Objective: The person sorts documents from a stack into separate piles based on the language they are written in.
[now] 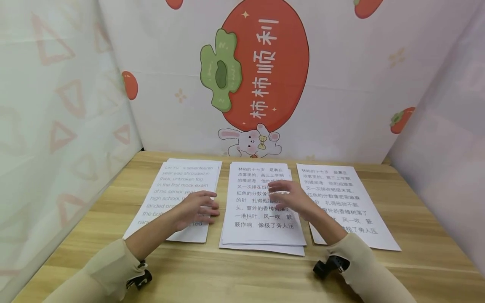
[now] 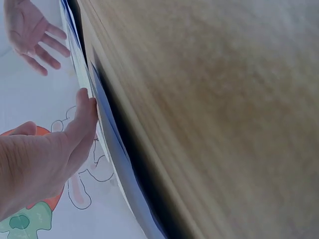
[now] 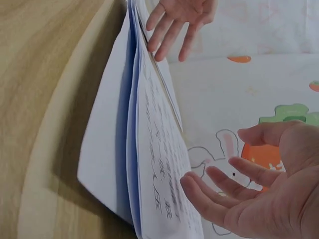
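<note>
- Left stack (image 1: 185, 179): English print; toward the left edge of the surface (image 1: 227, 277).
- Middle stack (image 1: 251, 206): Chinese print; midway between the side edges, lower sheets showing past its near end.
- Right paper (image 1: 333, 195): Chinese print; toward the right edge.
- Left hand (image 1: 195, 210): fingers spread, slightly bent, over the left stack; contact cannot be told.
- Right hand (image 1: 292, 198): fingers spread, loosely curved, above the middle stack.

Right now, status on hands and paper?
Left hand, right hand: both empty. Middle white printed paper stack: on wood-grain table. Right hand partly hides stack, head view.
</note>
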A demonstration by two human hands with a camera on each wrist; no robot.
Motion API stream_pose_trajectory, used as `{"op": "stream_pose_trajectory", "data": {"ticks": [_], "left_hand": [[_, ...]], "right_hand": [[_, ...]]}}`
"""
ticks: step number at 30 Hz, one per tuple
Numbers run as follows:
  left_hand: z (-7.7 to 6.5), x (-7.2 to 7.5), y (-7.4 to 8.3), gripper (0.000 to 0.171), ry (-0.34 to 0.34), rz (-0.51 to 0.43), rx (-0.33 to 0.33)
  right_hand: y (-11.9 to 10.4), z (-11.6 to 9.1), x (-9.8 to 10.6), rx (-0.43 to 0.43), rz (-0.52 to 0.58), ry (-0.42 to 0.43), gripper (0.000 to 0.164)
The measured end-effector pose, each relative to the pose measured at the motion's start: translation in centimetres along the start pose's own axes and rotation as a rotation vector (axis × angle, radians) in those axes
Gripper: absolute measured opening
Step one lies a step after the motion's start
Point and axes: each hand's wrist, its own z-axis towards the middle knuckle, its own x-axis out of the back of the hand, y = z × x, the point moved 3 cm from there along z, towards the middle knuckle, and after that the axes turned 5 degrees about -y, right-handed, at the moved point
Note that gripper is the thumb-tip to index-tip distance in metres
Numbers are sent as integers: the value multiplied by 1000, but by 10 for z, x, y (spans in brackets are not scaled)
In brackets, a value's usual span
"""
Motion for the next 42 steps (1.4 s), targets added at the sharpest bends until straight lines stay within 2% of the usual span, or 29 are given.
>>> {"op": "stream_pose_trajectory", "data": {"ticks": [5, 9, 13, 17, 21, 26, 33, 42], "left_hand": [[2, -3, 1, 50, -9, -19, -1], [4, -5, 2, 51, -40, 2, -3], [6, -6, 3, 50, -66, 23, -8], [8, -6, 3, 49, -54, 22, -5], [10, -6, 2, 49, -59, 12, -4], [13, -9, 2, 49, -85, 18, 1], [16, -9, 2, 51, -52, -1, 29], [16, -10, 2, 51, -59, 8, 33]], "right_hand": [[6, -8, 22, -26, -46, 49, 51], [13, -14, 36, -60, -57, 70, 52], [17, -19, 46, -71, -60, 78, 52], [19, -23, 52, -84, -41, 89, 53], [21, -25, 57, -107, -25, 89, 54], [24, -27, 62, -133, 48, 86, 53], [27, -27, 64, -164, 110, 87, 55], [28, -28, 63, -172, 150, 85, 56]]}}
